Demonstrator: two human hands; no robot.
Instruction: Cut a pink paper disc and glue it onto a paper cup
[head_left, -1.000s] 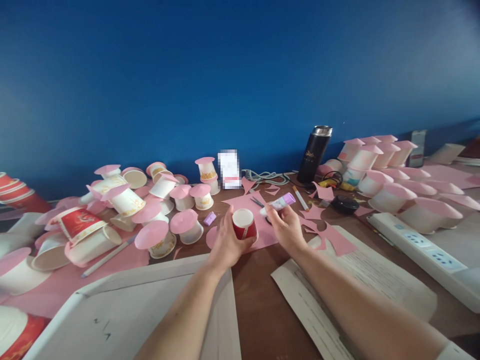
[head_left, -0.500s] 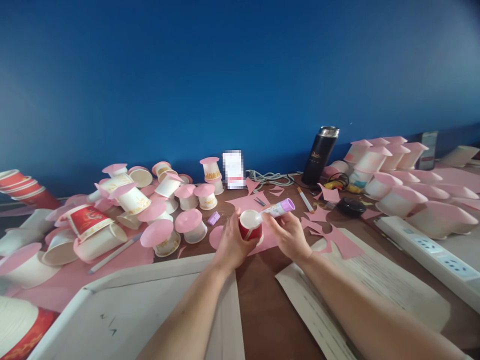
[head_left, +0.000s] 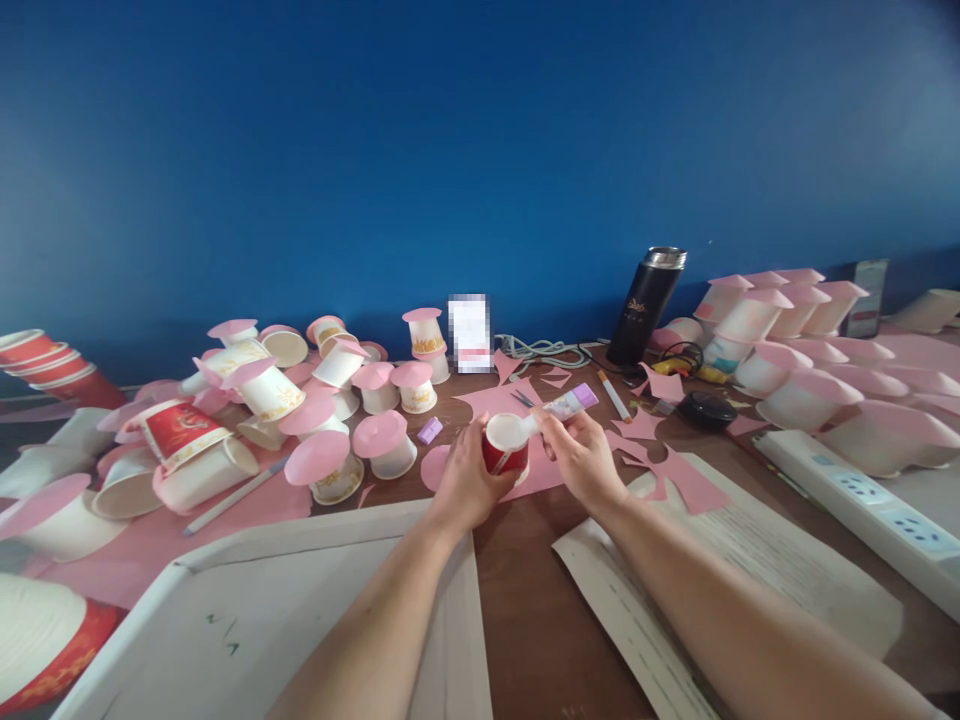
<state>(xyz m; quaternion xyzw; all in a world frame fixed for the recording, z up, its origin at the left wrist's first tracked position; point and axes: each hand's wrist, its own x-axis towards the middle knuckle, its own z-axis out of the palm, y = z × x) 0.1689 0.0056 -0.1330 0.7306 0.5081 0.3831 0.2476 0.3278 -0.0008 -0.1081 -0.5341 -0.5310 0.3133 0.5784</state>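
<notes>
My left hand (head_left: 466,482) grips a small red paper cup (head_left: 505,445) turned bottom up, its white base facing me. My right hand (head_left: 581,455) holds a glue stick (head_left: 564,405) with a purple end, its tip pressed on the cup's white base. Both hands hover over a pink paper sheet (head_left: 501,401) on the brown table. A purple glue cap (head_left: 429,430) lies just left of the hands. Small scissors (head_left: 523,398) rest on the pink sheet behind the cup.
Several upturned white cups with pink paper discs (head_left: 322,460) crowd the left; more (head_left: 787,350) line the right. A black flask (head_left: 646,303) stands at the blue wall. A power strip (head_left: 862,490), printed papers (head_left: 750,560), a white board (head_left: 247,620), pink scraps (head_left: 679,480) and a pencil (head_left: 232,495) lie around.
My right hand brought the glue stick from beside the cup onto its white base. The left hand lifted and tilted the cup slightly toward it.
</notes>
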